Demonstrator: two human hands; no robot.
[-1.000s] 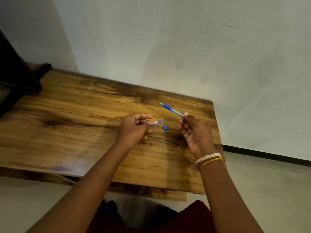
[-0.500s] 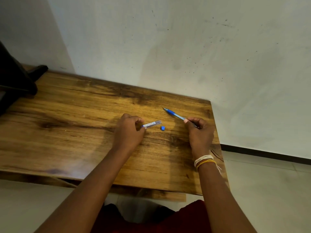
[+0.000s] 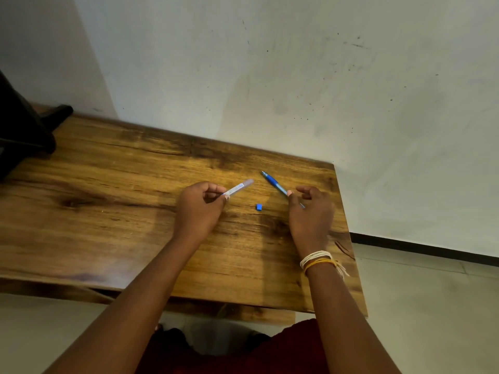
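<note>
On the wooden table (image 3: pixel 113 211) my left hand (image 3: pixel 198 211) pinches the near end of a small clear tube (image 3: pixel 240 186), which points up and to the right. A blue pen (image 3: pixel 272 181) lies slanted on the table, tip toward the wall. My right hand (image 3: pixel 310 211) hovers over its rear end with the thumb tip touching the barrel and the fingers loosely curled apart from it. A tiny blue cap (image 3: pixel 259 207) lies on the table between my hands.
A dark object (image 3: pixel 21 136) stands at the table's far left. A white wall (image 3: pixel 270 76) runs directly behind the table. The table's right edge (image 3: pixel 348 238) is close to my right hand, with floor beyond.
My right hand has lowered the pen from the air onto the table and loosened its fingers. My left hand has turned over and now tilts the tube upward.
</note>
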